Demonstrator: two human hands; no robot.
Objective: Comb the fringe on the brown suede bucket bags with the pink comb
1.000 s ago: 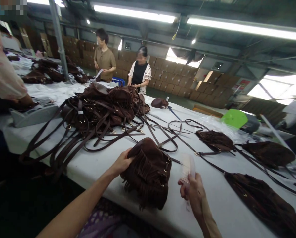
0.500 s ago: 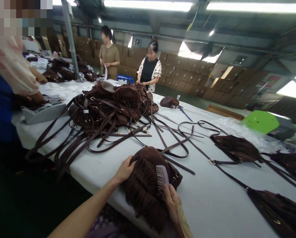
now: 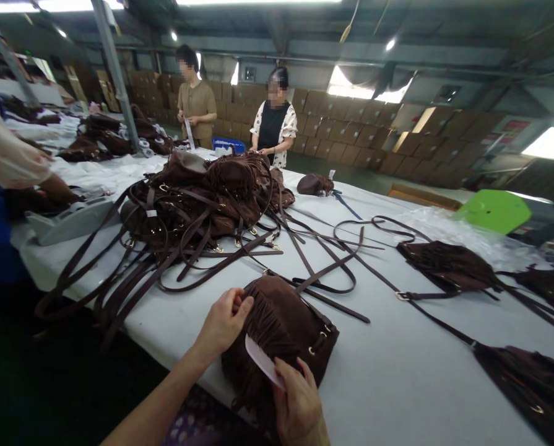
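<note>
Head view: a dark brown fringed bag (image 3: pixel 288 310) sits at the near edge of the table, between the person's two hands.
Left hand (image 3: pixel 225 322): thumb and fingers narrowed to a pinch on the bag's upper left side.
Right hand (image 3: pixel 299 399): fingers closed around one end of a pale comb (image 3: pixel 262 359), which lies against the fringe (image 3: pixel 266 322).
Combing: seems underway rather than finished; strands above the comb run in fairly even lines, but the right hand covers part of the lower fringe, so how much is left cannot be told.
Pile: brown bags (image 3: pixel 205 201) heaped beyond the hands, straps trailing toward the near edge.
Right side: more brown bags (image 3: pixel 448 265) lie apart on the table, straps stretched between them.
Table: white covering (image 3: pixel 397 378), with clear plastic (image 3: pixel 439 224) near a green object (image 3: pixel 494 210).
Room: stacked cardboard boxes (image 3: pixel 346 133) along the far wall; a person in a tan top (image 3: pixel 197 105) and a person in a dark apron (image 3: pixel 274 124) stand across the table, and a pale sleeve (image 3: pixel 10 142) shows at left.
</note>
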